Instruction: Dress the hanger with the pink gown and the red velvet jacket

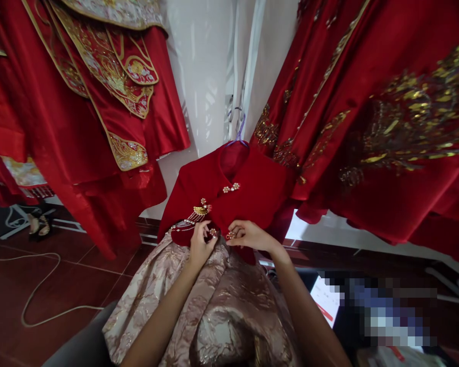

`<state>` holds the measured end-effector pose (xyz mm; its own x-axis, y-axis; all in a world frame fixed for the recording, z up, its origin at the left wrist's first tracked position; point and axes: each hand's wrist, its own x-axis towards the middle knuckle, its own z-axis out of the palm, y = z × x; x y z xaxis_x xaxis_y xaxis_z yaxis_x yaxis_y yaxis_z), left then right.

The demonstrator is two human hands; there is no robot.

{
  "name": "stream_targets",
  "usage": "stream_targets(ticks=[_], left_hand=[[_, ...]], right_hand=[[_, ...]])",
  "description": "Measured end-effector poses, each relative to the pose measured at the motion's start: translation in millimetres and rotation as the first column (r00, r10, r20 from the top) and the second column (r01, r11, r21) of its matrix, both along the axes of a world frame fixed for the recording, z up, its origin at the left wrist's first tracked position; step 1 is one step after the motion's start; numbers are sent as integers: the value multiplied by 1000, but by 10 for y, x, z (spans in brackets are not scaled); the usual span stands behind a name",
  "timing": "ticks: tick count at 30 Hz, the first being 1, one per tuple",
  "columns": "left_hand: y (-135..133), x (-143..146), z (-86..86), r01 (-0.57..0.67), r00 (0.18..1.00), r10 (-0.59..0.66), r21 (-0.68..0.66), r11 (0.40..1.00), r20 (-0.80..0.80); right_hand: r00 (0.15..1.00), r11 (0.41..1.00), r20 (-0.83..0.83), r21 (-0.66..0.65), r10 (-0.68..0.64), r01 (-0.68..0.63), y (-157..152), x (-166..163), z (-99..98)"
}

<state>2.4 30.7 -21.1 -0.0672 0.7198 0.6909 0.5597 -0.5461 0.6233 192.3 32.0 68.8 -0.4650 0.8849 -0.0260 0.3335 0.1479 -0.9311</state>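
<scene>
A red jacket (248, 183) hangs in front of me on a purple hanger (240, 131), with a beaded flower clasp (231, 188) near its collar. My left hand (201, 247) is at the lower front edge, thumb and finger closed by a jewelled flower clasp half (213, 232). A matching clasp half (230, 235) sits in the pinch of my right hand (250, 235). The two halves are a small gap apart. A gold fan-shaped ornament (201, 210) with bead strands lies on the jacket above my left hand. Below hangs a pinkish brocade skirt (160, 290).
Red embroidered garments hang at left (99, 117) and right (348, 132). A pale wall (199, 66) stands behind. A white cable (34, 300) curves over the tiled floor at left, with dark shoes (40, 227) farther back. A lit screen (325, 300) is at lower right.
</scene>
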Motion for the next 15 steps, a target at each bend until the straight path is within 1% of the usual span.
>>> stream_targets(ticks=[2,3,6,8,12,15], left_hand=[[-10,0,-13,-48,996,49,-5,999,71],[-20,0,-19,-48,995,49,-13,999,82],[-63,2,-32,44,998,-41,-55,998,44],[-90,4,-34,85,996,-83,-68,994,28],[-104,4,-36,84,996,-81,-68,994,45],[-92,0,-40,119,993,-116,-69,991,34]], right_hand=[[999,1000,35,-12,-3,3,16,-10,-54],[999,1000,44,-15,6,-5,25,-14,-74],[997,997,32,-15,76,-76,47,-30,-107],[995,996,31,13,93,-94,57,-48,-125],[997,995,56,87,53,-58,70,-101,-184],[997,985,82,171,12,-25,70,-139,-215]])
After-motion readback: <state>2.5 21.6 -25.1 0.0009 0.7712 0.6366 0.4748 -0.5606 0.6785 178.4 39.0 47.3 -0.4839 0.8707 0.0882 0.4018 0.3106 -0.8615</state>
